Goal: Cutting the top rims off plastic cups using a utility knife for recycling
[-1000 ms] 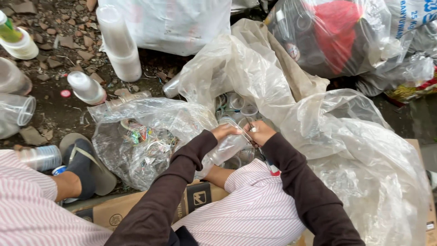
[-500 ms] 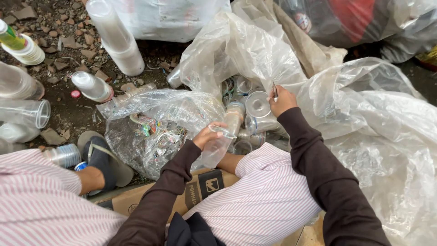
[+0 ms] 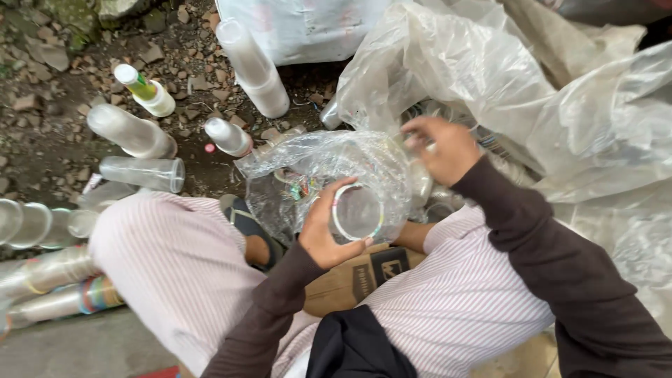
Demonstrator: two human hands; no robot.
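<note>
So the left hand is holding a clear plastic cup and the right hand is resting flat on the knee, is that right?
Not quite. The left hand does hold the clear plastic cup, but the head view shows the right hand raised and reaching into the large clear plastic bag, not resting on the knee.

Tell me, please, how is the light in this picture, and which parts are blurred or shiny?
Head view: soft, even daylight, no hard shadows. The right hand is motion-blurred; the left hand and its clear plastic cup look sharper. Pale glare lies on the big plastic bag. Frame edges bend slightly.
</note>
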